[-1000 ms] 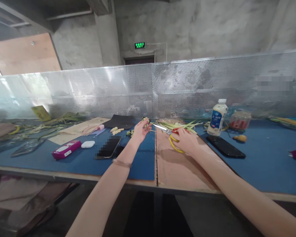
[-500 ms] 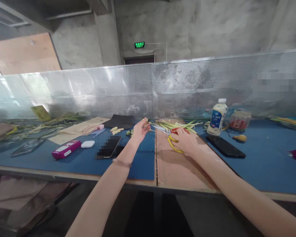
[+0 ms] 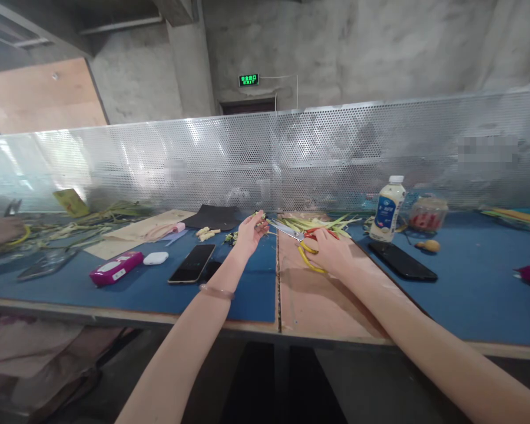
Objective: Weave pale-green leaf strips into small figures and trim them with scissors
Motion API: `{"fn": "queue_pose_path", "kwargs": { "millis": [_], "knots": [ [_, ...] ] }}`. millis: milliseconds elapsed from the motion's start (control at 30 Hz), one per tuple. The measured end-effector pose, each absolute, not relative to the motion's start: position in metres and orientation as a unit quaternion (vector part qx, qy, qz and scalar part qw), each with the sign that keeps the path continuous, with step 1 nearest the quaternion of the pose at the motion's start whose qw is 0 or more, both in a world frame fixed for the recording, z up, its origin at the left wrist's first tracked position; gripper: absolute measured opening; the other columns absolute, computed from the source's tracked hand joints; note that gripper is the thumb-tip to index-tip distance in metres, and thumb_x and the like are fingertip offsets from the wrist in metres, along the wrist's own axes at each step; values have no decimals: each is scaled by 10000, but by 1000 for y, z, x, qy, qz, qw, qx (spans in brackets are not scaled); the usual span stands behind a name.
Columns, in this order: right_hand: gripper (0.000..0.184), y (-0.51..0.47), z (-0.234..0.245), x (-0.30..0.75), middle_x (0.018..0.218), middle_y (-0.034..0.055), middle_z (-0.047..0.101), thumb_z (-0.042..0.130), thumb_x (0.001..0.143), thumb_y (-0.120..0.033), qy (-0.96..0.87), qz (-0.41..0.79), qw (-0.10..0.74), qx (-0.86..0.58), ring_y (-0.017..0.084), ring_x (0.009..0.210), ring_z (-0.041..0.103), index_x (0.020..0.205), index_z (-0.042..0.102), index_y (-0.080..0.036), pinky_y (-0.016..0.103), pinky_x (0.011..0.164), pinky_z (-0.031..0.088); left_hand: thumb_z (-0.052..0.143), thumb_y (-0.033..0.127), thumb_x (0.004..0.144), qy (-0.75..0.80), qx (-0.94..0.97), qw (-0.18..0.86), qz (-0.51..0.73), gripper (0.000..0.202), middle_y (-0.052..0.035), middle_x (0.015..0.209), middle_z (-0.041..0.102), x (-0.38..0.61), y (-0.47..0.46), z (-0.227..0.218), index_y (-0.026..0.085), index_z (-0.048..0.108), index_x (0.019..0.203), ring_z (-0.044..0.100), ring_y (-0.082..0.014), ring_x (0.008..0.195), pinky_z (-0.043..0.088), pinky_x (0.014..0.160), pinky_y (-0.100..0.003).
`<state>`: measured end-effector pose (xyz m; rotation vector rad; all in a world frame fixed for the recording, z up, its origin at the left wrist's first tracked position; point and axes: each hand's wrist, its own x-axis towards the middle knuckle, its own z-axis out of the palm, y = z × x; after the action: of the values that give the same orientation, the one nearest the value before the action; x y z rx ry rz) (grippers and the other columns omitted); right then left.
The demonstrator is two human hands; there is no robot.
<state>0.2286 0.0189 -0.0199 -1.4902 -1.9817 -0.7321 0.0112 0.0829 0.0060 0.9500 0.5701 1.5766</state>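
My right hand (image 3: 333, 252) is closed around scissors (image 3: 309, 250) with red and yellow handles. Their metal blades point left and end just beside my left hand (image 3: 252, 232). The fingers of my left hand are curled together at a small greenish piece of plant material (image 3: 259, 214), mostly hidden by the fingertips. Behind the scissors lies a loose bunch of pale green leaf strips (image 3: 318, 224). A few small dark green bits (image 3: 231, 238) rest on the blue table mat just left of my left wrist.
Left of my arm are a phone (image 3: 191, 264), a white case (image 3: 156, 258), a magenta packet (image 3: 116, 268), and brown paper (image 3: 128, 232). On the right stand a bottle (image 3: 386, 212) and a jar (image 3: 427, 215), near a black phone (image 3: 401, 261). Another person's hand (image 3: 0, 235) is at far left.
Both my hands and the scissors stay nearly in place. At the far left, the other person's hand has shifted, and dark blades now show above it.
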Motion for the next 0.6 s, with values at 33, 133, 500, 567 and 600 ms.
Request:
{"fn": "queue_pose_path", "kwargs": {
  "millis": [33,133,500,567,600],
  "knots": [
    [329,18,-20,228,960,62,554,492,799,-435,-737,-271,273,-555,150,726,521,970,503,-153,277,600,391,516,282,846,244,405,570,672,280,-73,1063,573,11,83,6,142,529,1089,586,-175,870,505,726,-364],
    [319,17,-19,228,959,64,556,494,798,-430,-738,-269,266,-559,148,708,522,955,509,-152,274,585,387,516,279,847,246,405,568,673,271,-69,1039,579,12,84,6,139,532,1078,590,-166,842,510,703,-348],
    [333,17,-19,226,963,59,547,478,811,-446,-745,-267,249,-559,156,733,523,967,517,-155,279,594,388,516,280,846,248,406,569,671,278,-72,1055,575,12,84,6,142,529,1087,588,-172,861,507,718,-359],
    [333,16,-18,226,963,61,546,478,808,-451,-742,-267,251,-561,154,729,519,957,516,-156,275,586,383,517,281,846,249,405,569,671,285,-75,1070,570,11,85,6,143,526,1094,585,-178,878,504,731,-368],
    [333,15,-18,225,959,61,546,476,808,-453,-742,-268,252,-561,154,729,517,950,516,-155,273,583,381,517,281,846,249,404,569,672,286,-75,1074,569,11,85,6,143,526,1096,584,-180,883,503,735,-371]
  ]
}}
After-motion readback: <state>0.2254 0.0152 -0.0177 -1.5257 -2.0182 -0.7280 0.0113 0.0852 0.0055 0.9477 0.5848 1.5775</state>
